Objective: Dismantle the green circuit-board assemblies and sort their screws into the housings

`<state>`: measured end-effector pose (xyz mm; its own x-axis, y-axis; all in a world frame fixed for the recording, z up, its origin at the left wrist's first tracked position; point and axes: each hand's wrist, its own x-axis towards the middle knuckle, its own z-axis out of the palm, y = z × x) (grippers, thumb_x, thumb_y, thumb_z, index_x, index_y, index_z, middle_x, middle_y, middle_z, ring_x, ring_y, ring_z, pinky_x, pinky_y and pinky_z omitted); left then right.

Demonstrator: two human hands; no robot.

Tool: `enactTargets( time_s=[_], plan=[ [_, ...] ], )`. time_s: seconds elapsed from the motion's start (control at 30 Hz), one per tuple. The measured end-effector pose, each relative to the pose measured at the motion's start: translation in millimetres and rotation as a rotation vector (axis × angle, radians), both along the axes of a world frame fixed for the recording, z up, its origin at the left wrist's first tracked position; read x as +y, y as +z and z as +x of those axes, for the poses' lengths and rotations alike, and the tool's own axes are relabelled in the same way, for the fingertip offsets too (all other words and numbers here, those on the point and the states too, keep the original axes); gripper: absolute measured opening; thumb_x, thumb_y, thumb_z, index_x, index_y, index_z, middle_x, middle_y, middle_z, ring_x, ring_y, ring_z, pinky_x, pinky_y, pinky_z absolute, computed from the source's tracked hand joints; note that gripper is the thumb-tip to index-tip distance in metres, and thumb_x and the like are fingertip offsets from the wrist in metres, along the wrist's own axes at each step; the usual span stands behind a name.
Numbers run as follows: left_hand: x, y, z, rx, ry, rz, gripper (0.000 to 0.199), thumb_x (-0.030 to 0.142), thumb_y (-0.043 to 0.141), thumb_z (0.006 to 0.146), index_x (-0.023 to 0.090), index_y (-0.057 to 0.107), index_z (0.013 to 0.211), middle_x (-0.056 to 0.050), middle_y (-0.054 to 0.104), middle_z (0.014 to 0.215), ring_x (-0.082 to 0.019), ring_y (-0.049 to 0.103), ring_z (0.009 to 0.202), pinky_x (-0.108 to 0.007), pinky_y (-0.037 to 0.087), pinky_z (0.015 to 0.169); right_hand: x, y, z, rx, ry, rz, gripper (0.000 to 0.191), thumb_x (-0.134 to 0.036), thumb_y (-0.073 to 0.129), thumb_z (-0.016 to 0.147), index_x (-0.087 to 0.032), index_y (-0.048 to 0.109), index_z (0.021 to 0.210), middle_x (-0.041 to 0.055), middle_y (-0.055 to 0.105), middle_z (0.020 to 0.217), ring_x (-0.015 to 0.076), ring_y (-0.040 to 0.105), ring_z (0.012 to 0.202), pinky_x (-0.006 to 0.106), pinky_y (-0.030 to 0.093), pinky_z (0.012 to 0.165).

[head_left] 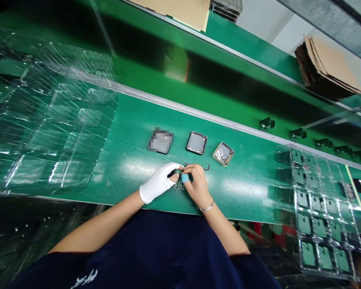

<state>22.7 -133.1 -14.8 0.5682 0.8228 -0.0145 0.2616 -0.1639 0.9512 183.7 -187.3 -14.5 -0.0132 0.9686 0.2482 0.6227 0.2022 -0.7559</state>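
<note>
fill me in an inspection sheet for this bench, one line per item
surface: green worktop, shiny with light glare
job's things: small dark part between the hands; three small square dishes, the right one holding metal bits, the left one pixelated
clutter: hex key beside the right hand; clear plastic trays at both sides
grip: gloved left hand and right hand at the part, exact hold hidden
cables: nothing seen
surroundings: stacked cardboard on the shelf

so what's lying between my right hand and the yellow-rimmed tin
A small dark L-shaped key, on the bench between your right hand and the tin, in the head view.
</note>
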Motion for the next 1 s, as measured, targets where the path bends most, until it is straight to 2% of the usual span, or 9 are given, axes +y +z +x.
enactTargets(
  time_s=[0.1,0.2,0.33,0.5,0.63,0.7,0.8,0.9,1.0],
  plan=[
    [-1.6,1.1,4.7,-0.007,0.073,-0.047,0.025,0.037,0.047,0.088,0.017,0.058,0.097,-0.006,0.067,0.098,-0.021,0.063,0.094,-0.037,0.050,0.089,0.8,-1.2,-0.3,0.116,0.011,-0.038,0.009,-0.017,0.050,0.083,-0.023,0.053,0.088,0.0065,0.062,0.095,0.0212,0.057,0.092,0.040,0.046,0.085],
    [-3.9,1.7,9.1,0.016,0.126,-0.077,0.022,0.035,0.047,0.087,0.018,0.055,0.098,-0.004,0.064,0.094,-0.019,0.062,0.088,-0.034,0.051,0.082,0.6,-6.6,-1.6,0.386,-0.042,-0.138,0.012,-0.022,0.051,0.084,-0.023,0.051,0.096,0.0057,0.060,0.097,0.0190,0.060,0.092,0.036,0.049,0.085],
    [-5.2,2.0,13.0,0.120,0.149,0.035,0.023,0.026,0.050,0.083,0.018,0.050,0.104,-0.006,0.062,0.099,-0.020,0.061,0.095,-0.036,0.050,0.086,-0.3,-13.1,-5.6,0.539,-0.084,-0.205,0.012,-0.025,0.050,0.085,-0.022,0.051,0.097,0.0046,0.059,0.097,0.0175,0.059,0.093,0.034,0.049,0.088],
    [-3.5,4.1,10.2,0.247,0.169,0.290,0.025,0.024,0.055,0.081,0.016,0.053,0.104,-0.010,0.064,0.103,-0.026,0.060,0.102,-0.045,0.047,0.094,-0.4,-15.7,-2.7,0.534,-0.078,-0.212,0.014,-0.030,0.050,0.088,-0.023,0.051,0.100,0.0048,0.061,0.099,0.0171,0.060,0.096,0.033,0.049,0.089],
    [1.6,8.9,-11.1,0.097,0.267,0.209,0.030,0.034,0.052,0.086,0.016,0.052,0.110,-0.009,0.066,0.104,-0.021,0.064,0.098,-0.036,0.052,0.089,-13.8,-17.6,6.7,0.476,-0.108,-0.138,0.027,-0.037,0.042,0.093,-0.022,0.047,0.115,0.0111,0.059,0.118,0.0196,0.058,0.112,0.038,0.048,0.097],
    [5.4,10.8,-24.3,0.092,0.327,0.151,0.028,0.037,0.049,0.087,0.017,0.054,0.107,-0.006,0.068,0.098,-0.019,0.066,0.090,-0.033,0.053,0.086,-25.5,-16.2,7.8,0.295,-0.013,-0.098,0.042,-0.041,0.053,0.087,-0.022,0.044,0.123,0.0144,0.055,0.127,0.0242,0.052,0.123,0.047,0.040,0.106],
    [10.6,9.2,-36.8,0.183,0.347,0.099,0.024,0.039,0.049,0.086,0.019,0.059,0.094,-0.003,0.071,0.087,-0.018,0.067,0.080,-0.029,0.054,0.079,-32.0,-10.7,8.6,0.051,0.133,-0.083,0.062,-0.036,0.069,0.074,-0.022,0.043,0.129,0.0148,0.055,0.128,0.0282,0.050,0.124,0.057,0.026,0.112],
    [12.5,1.0,-36.7,0.237,0.280,0.112,0.025,0.042,0.050,0.084,0.020,0.062,0.086,-0.002,0.072,0.083,-0.019,0.068,0.075,-0.028,0.055,0.073,-1.4,-3.2,31.1,0.106,0.013,-0.079,0.067,-0.034,0.069,0.073,-0.022,0.041,0.133,0.0131,0.057,0.127,0.0249,0.056,0.117,0.050,0.037,0.107],
    [11.0,-9.6,-29.5,0.247,0.173,0.183,0.027,0.044,0.050,0.084,0.021,0.063,0.085,-0.002,0.072,0.082,-0.020,0.068,0.072,-0.029,0.055,0.069,66.8,8.9,88.8,0.226,-0.333,-0.095,0.065,-0.038,0.066,0.076,-0.018,0.042,0.133,0.0127,0.061,0.122,0.0220,0.060,0.110,0.041,0.046,0.098]
  ],
)
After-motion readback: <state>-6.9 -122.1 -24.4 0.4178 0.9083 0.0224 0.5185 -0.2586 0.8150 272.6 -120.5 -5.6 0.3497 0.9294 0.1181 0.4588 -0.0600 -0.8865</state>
